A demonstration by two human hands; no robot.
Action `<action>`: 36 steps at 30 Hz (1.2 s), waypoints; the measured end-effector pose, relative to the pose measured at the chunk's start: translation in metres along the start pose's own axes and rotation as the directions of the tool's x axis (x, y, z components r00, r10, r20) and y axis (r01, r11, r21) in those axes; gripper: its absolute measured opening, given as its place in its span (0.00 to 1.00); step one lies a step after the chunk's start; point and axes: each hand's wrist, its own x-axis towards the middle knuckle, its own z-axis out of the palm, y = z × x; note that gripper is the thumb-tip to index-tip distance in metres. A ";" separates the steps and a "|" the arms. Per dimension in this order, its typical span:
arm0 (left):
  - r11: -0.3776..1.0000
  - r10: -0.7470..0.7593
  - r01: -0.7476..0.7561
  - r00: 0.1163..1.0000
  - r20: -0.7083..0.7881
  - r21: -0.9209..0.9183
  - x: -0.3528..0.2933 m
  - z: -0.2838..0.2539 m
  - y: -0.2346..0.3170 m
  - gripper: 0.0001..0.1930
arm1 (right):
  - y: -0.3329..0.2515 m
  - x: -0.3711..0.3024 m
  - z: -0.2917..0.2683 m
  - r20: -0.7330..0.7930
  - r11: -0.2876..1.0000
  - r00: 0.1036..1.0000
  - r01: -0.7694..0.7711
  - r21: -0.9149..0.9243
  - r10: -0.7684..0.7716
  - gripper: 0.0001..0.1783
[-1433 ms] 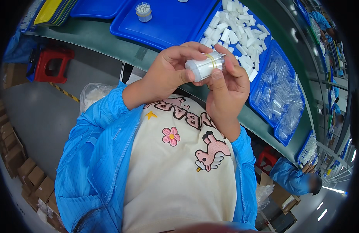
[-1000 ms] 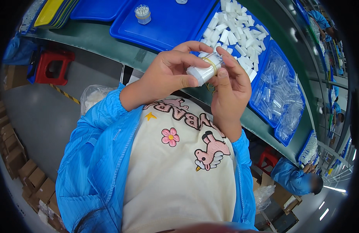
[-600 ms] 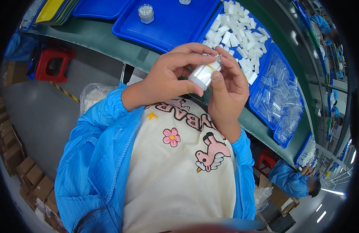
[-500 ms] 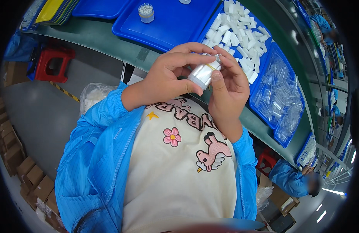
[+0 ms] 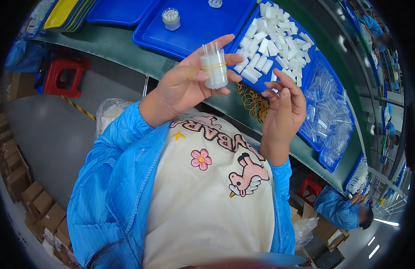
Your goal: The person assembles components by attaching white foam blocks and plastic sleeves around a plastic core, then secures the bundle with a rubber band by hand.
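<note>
My left hand [image 5: 177, 86] holds a banded bundle [image 5: 213, 74] of clear plastic tubes with white pieces inside. The bundle stands nearly upright between thumb and fingers, a yellowish rubber band round its middle. Several thin clear prongs stick up from its top. My right hand [image 5: 283, 110] is apart from it, fingers loosely bent and spread, with nothing visible in them. Beside that hand, a heap of rubber bands [image 5: 252, 102] lies on the green bench [image 5: 122, 56]. Past its fingertips are loose white blocks [image 5: 272, 47], on a blue tray.
A similar banded bundle [image 5: 171, 19] stands on a large blue tray [image 5: 147, 33], with a small clear piece [image 5: 215, 3] farther back. Clear plastic parts [image 5: 326, 110] fill another tray at right. Stacked trays [image 5: 61, 13] are at far left; a red stool [image 5: 66, 76] stands below.
My right hand has let go of the bundle and drawn away to the right. My left hand has moved it left and turned it more upright. The rubber band heap has come into view.
</note>
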 end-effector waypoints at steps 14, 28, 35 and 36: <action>0.992 -0.040 0.047 0.998 0.058 -0.121 -0.002 -0.011 -0.001 0.15 | 0.020 -0.024 -0.024 -0.081 0.984 0.981 -0.172 0.054 0.176 0.08; -0.789 0.474 0.135 0.755 0.454 0.599 0.026 -0.030 0.054 0.21 | 0.006 -0.029 -0.024 0.005 0.982 0.984 -0.179 -0.058 0.179 0.07; -0.778 0.556 0.337 0.762 0.332 0.530 0.026 -0.035 0.059 0.25 | 0.009 -0.029 -0.031 0.004 0.978 0.979 -0.205 -0.043 0.206 0.06; -0.775 0.571 0.338 0.737 0.363 0.533 0.030 -0.028 0.058 0.28 | 0.009 -0.029 -0.032 0.004 0.978 0.979 -0.204 -0.041 0.204 0.06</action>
